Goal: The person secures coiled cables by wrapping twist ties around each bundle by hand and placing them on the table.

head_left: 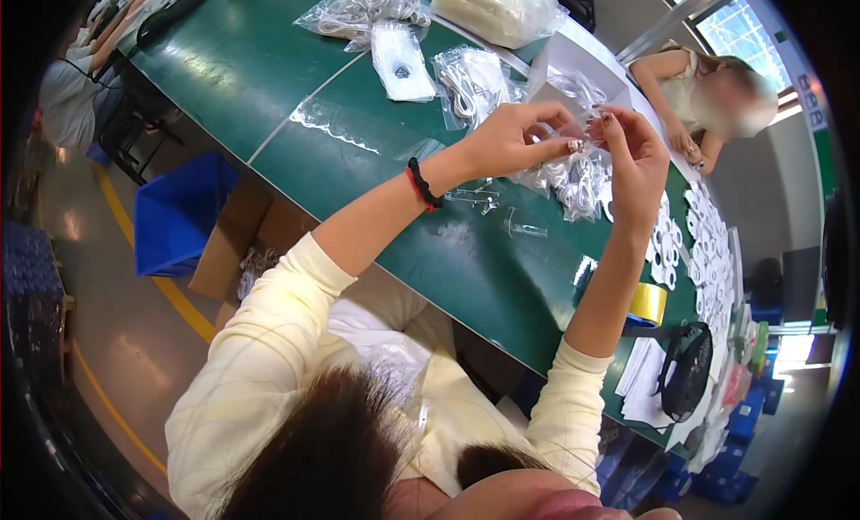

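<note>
My left hand (pixel 524 139), with a black and red band at its wrist, is raised over the table with thumb and fingers pinched. My right hand (pixel 638 157) faces it, its thumb and fingertips also closed together. Between them is thin, see-through material that looks like a clear plastic bag (pixel 580 130), partly hidden by the fingers. Just below lie bundled white cables (pixel 580 184), some in clear bags. Behind the hands stands an open white box (pixel 560 59) with more white cables inside. Left of it lies a bagged white cable (pixel 468 85).
On the green table (pixel 394 224) are more bagged cables (pixel 372 14), a flat white packet (pixel 403 63), yellow tape (pixel 647 305), a black pouch (pixel 688 369) and many white ring-shaped pieces (pixel 709 242). A blue bin (pixel 179 215) stands left. Another person (pixel 685 103) sits across the table.
</note>
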